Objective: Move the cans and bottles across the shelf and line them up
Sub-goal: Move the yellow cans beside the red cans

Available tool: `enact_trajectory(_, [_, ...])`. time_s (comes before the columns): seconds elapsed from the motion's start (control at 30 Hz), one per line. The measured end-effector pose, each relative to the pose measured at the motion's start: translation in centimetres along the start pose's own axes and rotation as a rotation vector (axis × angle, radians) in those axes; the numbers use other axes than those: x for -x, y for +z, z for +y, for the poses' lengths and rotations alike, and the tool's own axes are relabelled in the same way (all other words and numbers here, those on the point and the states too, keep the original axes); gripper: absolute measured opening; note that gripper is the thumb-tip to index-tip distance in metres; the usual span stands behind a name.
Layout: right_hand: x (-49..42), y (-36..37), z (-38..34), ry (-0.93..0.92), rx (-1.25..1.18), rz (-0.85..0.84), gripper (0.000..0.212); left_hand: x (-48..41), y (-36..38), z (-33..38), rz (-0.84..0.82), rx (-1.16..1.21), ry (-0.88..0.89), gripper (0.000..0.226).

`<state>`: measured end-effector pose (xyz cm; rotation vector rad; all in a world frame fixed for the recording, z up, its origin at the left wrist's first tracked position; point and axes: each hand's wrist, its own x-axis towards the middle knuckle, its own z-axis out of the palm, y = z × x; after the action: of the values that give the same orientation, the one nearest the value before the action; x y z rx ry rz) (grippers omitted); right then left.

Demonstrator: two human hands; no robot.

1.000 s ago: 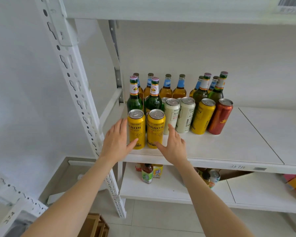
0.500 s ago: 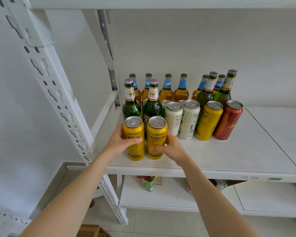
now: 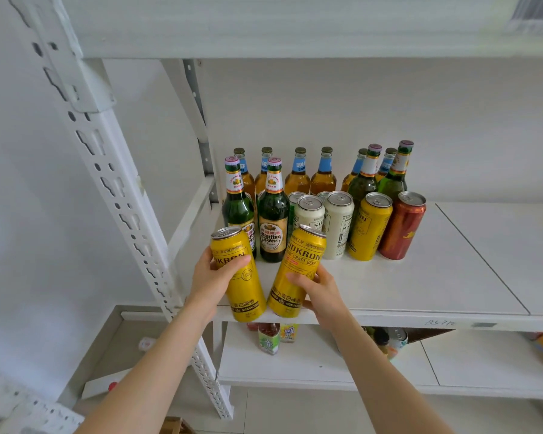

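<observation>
Gripping two tilted yellow cans, we curl our left hand (image 3: 215,277) round the left can (image 3: 237,274) and our right hand (image 3: 322,288) round the right can (image 3: 295,274).

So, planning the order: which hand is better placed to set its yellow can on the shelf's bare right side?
Probably right: the right hand with its can is nearer that shelf side; the left hand would cross it.

At frame centre, the left hand (image 3: 212,278) and right hand (image 3: 322,291) each grip a tilted yellow can (image 3: 237,270) (image 3: 297,270) before shelf (image 3: 420,289) bottles (image 3: 273,211).
</observation>
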<state>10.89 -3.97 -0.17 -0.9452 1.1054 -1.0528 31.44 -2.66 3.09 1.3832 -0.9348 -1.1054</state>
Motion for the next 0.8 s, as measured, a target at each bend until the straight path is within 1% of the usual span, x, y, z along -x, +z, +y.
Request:
enact_trajectory(0.13, [2.7,-0.2,-0.3,-0.006,-0.013,0.010,0.031,2.6,0.0,0.9,0.009,-0.003,-0.022,0.045])
enact_trajectory(0.23, [5.2,-0.7,-0.1,-0.009,0.001,0.014,0.031,5.1,-0.1,1.1,0.020,-0.001,-0.033,0.042])
enact_trajectory(0.3, [6.9,-1.1,0.1,-0.009,0.006,0.019,0.032,6.9,-0.2,1.0,0.029,-0.004,-0.041,0.044])
enact_trajectory(0.47, [11.0,-2.4,0.5,-0.030,0.034,0.050,0.032,11.4,-0.2,0.2,0.041,-0.011,-0.059,0.036])
enact_trajectory(0.53, [12.5,-3.1,0.4,-0.039,0.057,0.068,0.032,13.2,0.2,0.0,0.036,-0.015,-0.059,0.038])
enact_trajectory(0.73, [16.5,-5.7,-0.5,-0.060,0.117,0.100,0.038,16.4,2.8,0.1,0.014,-0.057,-0.081,0.057])
enact_trajectory(0.8, [17.2,-6.9,-0.8,-0.061,0.117,0.108,0.038,17.1,4.1,0.3,0.007,-0.072,-0.079,0.060])
